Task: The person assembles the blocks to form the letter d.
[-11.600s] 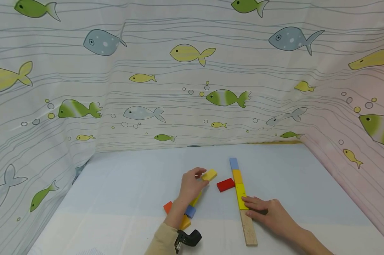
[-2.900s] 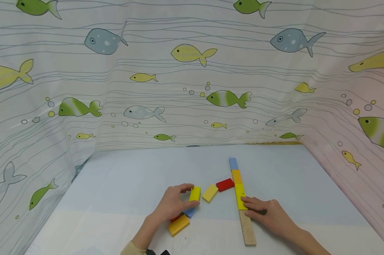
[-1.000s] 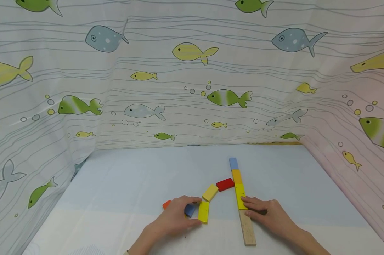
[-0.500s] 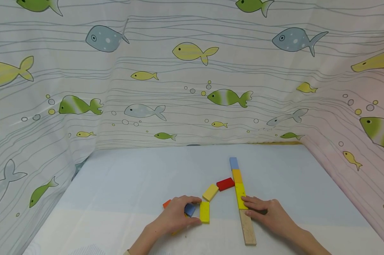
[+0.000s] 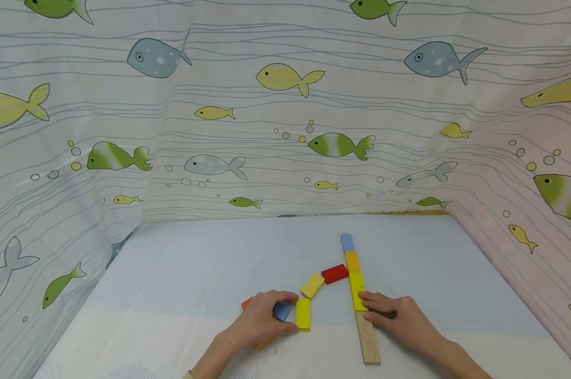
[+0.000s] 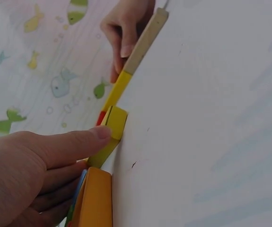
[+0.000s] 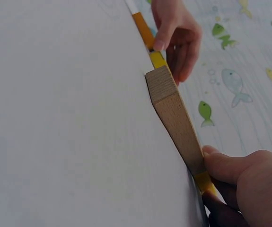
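Note:
In the head view my left hand (image 5: 257,321) pinches a bright yellow block (image 5: 303,315) lying flat, index finger and thumb at its left corners. The left wrist view shows the thumb against this yellow block (image 6: 114,120). A pale yellow block (image 5: 312,286) lies just beyond it, and a red block (image 5: 335,273) bridges to a straight row. My right hand (image 5: 404,318) touches the row's right side where a yellow block (image 5: 357,290) meets a long bare wooden block (image 5: 368,339). In the right wrist view the thumb presses the wooden block (image 7: 178,127).
An orange block (image 5: 352,261) and a light blue block (image 5: 347,242) form the row's far end. Partly hidden by my left hand lie a blue block (image 5: 282,310), an orange-red block (image 5: 247,302) and an amber block (image 5: 265,342). Fish-print cloth (image 5: 285,126) hangs behind the table.
Earlier my left hand placed the pale yellow block against the red one, then brought the bright yellow block from the pile to below it. Lately that block shifted slightly. The right hand stays put.

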Motion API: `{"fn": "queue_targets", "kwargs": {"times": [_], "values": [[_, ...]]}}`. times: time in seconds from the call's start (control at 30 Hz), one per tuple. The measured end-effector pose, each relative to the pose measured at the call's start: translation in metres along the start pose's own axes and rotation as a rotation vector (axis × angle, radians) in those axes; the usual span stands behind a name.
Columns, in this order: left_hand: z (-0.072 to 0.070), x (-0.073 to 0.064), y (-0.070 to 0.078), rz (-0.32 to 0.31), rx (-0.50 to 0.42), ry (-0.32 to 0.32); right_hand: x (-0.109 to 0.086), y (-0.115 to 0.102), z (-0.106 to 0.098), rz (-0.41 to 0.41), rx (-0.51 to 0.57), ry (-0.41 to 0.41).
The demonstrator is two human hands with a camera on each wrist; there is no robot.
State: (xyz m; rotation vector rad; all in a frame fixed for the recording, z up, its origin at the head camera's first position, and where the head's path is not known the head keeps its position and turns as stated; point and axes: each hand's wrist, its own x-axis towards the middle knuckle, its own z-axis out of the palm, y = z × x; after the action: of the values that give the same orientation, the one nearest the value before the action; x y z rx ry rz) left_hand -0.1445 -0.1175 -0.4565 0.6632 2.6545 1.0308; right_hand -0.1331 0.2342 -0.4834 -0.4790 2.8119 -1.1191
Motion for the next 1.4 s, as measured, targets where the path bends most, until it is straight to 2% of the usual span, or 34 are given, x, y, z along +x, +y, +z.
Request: {"fn": "queue_targets", "kwargs": {"times": [0.3,0.73,1.4], "values": [[0.0003,0.001,-0.0004,0.005,0.01,0.005,0.0004,0.0007,0.0004,0.001,0.003,0.003],[0.0006,0.0019,-0.0004,0.004,-0.029,-0.006,-0.0018,0.0004,0.0004,-0.047,0.008,0.032],[-0.0001,0.0004,-0.0026,0.008,-0.038,-0.007,-0.0018,0.0,0.0013,-0.048,0.003,0.037]]}}
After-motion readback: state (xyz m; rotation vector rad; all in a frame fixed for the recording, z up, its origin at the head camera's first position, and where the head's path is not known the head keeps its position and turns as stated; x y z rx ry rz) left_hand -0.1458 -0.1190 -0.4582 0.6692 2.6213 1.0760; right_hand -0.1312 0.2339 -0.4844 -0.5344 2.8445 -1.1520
